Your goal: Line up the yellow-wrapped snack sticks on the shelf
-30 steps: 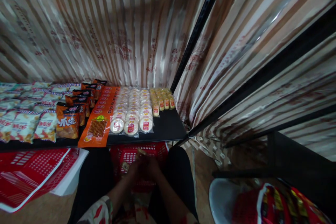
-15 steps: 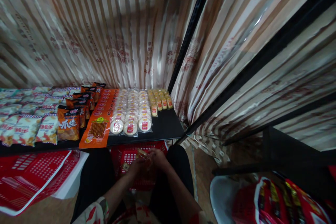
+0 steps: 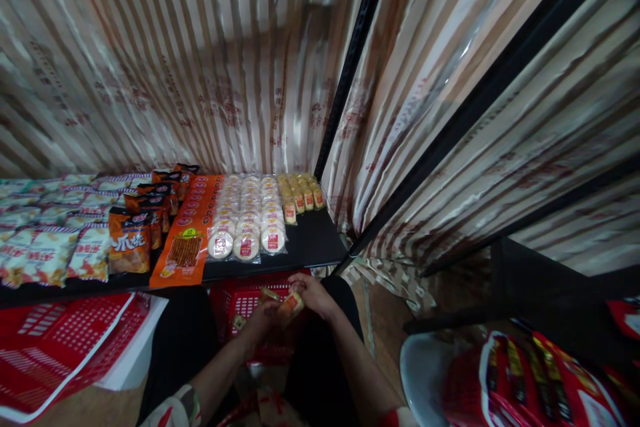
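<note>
Both my hands are over a red plastic basket [image 3: 240, 300] between my knees. My right hand [image 3: 313, 293] is closed round a small yellow snack pack [image 3: 291, 305] with a red label. Close beside it, my left hand [image 3: 263, 320] is also closed, and a second small pack [image 3: 270, 294] shows at its fingertips. Just above the basket runs a black shelf [image 3: 320, 243]. On it lie a short row of the same yellow packs [image 3: 300, 195], rows of round white cakes [image 3: 250, 217] and a long orange packet [image 3: 190, 230].
Orange bags [image 3: 131, 240] and pale snack bags [image 3: 45, 240] fill the shelf's left part. A red-and-white bag [image 3: 60, 340] lies at lower left. A white stool with a red bag [image 3: 525, 380] stands at lower right. Striped curtains and black shelf posts [image 3: 345, 73] close the back and right.
My hands have risen out of the basket towards the shelf edge, and the right one now shows a yellow pack. The view has tilted up slightly.
</note>
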`<move>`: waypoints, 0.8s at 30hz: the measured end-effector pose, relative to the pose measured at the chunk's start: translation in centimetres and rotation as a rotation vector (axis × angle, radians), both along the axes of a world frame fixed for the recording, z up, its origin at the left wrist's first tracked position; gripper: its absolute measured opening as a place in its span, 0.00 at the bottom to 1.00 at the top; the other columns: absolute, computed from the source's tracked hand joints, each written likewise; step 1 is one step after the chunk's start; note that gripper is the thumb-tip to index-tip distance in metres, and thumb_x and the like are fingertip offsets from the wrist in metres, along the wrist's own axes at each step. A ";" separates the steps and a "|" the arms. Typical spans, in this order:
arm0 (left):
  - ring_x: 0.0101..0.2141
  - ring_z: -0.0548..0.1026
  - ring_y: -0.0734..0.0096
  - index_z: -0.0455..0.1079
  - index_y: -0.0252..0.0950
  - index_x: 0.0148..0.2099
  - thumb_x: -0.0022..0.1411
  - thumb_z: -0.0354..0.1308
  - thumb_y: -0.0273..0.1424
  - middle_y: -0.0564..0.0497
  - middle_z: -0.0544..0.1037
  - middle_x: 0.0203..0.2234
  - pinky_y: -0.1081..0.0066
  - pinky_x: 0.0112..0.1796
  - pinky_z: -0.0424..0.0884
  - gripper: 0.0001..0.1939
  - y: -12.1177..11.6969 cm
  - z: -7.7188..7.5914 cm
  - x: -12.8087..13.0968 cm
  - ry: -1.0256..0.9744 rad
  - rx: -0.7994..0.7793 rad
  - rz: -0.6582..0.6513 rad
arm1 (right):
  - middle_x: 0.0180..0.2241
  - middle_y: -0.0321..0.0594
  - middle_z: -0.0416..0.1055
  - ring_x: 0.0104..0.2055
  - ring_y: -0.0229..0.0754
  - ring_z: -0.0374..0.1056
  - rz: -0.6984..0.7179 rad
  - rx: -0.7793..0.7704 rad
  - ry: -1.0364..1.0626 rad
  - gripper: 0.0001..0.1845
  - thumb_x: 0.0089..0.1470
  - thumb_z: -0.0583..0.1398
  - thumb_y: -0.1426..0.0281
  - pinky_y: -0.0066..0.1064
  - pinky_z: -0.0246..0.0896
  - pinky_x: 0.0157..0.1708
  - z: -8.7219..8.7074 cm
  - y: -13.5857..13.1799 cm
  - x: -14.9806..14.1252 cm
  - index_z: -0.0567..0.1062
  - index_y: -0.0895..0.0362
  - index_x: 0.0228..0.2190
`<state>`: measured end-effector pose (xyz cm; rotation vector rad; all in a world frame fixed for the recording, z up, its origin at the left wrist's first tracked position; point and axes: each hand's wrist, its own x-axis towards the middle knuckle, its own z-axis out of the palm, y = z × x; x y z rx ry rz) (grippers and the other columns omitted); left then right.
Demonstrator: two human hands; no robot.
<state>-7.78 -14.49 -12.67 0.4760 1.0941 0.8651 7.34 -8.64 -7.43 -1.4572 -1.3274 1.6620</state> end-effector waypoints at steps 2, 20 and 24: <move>0.24 0.72 0.71 0.70 0.32 0.33 0.32 0.65 0.26 0.51 0.76 0.25 0.72 0.27 0.64 0.19 -0.1 0.4 0.2 -0.006 0.010 0.012 | 0.21 0.31 0.68 0.20 0.31 0.60 -0.029 -0.010 0.045 0.09 0.40 0.55 0.72 0.24 0.54 0.23 0.5 0.0 0.4 0.70 0.58 0.29; 0.28 0.73 0.73 0.70 0.32 0.34 0.36 0.66 0.30 0.49 0.77 0.28 0.74 0.29 0.65 0.18 1.6 8.3 1.2 0.101 0.108 0.031 | 0.28 0.37 0.73 0.28 0.37 0.66 -0.270 0.084 0.172 0.18 0.36 0.63 0.63 0.28 0.58 0.29 3.0 -0.1 2.7 0.72 0.57 0.32; 0.31 0.74 0.70 0.70 0.32 0.34 0.39 0.65 0.29 0.47 0.77 0.29 0.74 0.31 0.67 0.16 2.0 9.4 1.6 0.109 0.085 0.096 | 0.28 0.38 0.74 0.28 0.37 0.67 -0.361 0.081 0.230 0.17 0.35 0.63 0.63 0.28 0.59 0.30 2.9 -0.2 2.8 0.73 0.57 0.31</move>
